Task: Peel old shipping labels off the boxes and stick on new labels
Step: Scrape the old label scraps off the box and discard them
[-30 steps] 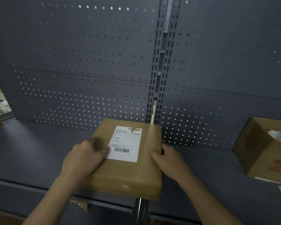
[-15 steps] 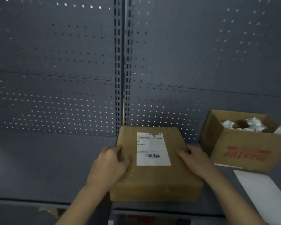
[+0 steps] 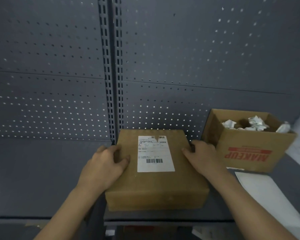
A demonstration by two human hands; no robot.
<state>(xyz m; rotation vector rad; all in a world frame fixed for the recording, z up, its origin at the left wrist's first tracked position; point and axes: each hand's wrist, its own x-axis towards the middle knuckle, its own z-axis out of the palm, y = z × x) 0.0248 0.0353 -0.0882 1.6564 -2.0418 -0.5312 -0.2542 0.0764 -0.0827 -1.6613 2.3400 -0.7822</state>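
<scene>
**Both hands clamp labelled parcel on grey shelf**

A person's left hand and right hand grip a closed cardboard box by its opposite sides. Each thumb is pressed on the lid and the fingers are curled over the edge. The box sits flat on a dark shelf. Between the two thumbs lies a white shipping label, stuck flat to the lid, barcode nearest the wrists. Just beyond the right-hand fingers stands an open carton printed MAKEUP in red, upside down, holding wads of crumpled white paper. A white sheet lies outside the right wrist. A perforated back panel rises beyond the fingertips.
</scene>
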